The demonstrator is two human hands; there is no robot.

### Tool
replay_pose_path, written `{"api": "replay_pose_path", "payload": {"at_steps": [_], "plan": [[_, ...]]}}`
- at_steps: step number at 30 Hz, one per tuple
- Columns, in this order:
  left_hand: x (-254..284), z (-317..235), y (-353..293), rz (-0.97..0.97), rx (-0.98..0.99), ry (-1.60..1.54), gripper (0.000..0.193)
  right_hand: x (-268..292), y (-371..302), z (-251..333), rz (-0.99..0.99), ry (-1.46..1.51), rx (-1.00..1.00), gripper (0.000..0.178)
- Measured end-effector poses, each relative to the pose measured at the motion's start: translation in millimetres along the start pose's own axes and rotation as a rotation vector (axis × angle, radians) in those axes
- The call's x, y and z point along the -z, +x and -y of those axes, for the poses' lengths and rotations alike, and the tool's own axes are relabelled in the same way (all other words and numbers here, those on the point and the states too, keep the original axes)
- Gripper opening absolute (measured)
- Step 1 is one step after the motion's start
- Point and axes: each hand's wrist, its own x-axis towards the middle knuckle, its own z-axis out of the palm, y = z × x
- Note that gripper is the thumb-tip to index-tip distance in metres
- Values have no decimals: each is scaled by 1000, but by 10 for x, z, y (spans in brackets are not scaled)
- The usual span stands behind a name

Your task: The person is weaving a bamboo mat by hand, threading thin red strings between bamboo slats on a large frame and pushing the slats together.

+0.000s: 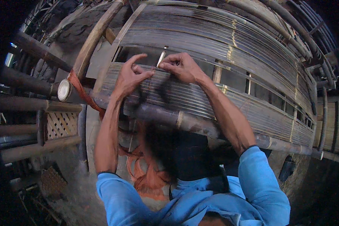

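Note:
Long thin strips (184, 32), grey-brown and close together, run across a bamboo frame in front of me. My left hand (130, 75) is over the near band of strips at its left part, index finger and thumb spread wide apart. Just right of it, my right hand (182, 68) has thumb and fingertips pinched together beside a pale upright slat (162, 56). What the pinch holds, if anything, is too small to make out. Below the hands, a thick dark bamboo pole (154, 113) forms the near edge of the frame.
An orange cloth strip (81, 92) is tied round the left end of the frame. More orange strips (150, 179) hang or lie below, near my body. Bamboo poles (26, 78) and a lattice panel (62, 123) stand at the left. A dark container (287, 168) is at the lower right.

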Motion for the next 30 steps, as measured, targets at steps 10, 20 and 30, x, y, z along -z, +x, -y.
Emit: {"api": "replay_pose_path", "payload": {"at_steps": [10,20,30], "plan": [[1178,746,-2330,-698,414,590,51,276,-276,-425,-56,-415,-252,50],[1106,1370,-3194,-558,914,1380,54,200,-295,-702,-113,-452,-298,58],[-209,846,-1509,-795,459,-540,35,-10,-330,-738,-339,-551,-140,45]]}}
